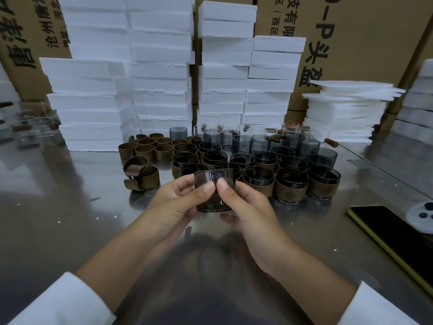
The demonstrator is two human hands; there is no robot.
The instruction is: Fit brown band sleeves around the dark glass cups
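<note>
I hold one bare dark glass cup [214, 181] upright just above the steel table [70, 219], in the middle of the view. My left hand [173, 202] grips its left side and my right hand [248, 214] grips its right side, both thumbs pressed on the near wall. Behind it stand several dark cups with brown band sleeves [290, 187] fitted. Farther back are bare grey glass cups [260, 143]. Loose brown band sleeves [146, 150] stand at the left, with a few lying collapsed [141, 175].
Tall stacks of white foam blocks [159, 73] and cardboard cartons [365, 38] wall off the back. Thin foam sheets [346, 111] are piled at the right. A phone [396, 238] and a small white device [421, 213] lie at the right edge. Clear glasses [37, 127] sit far left.
</note>
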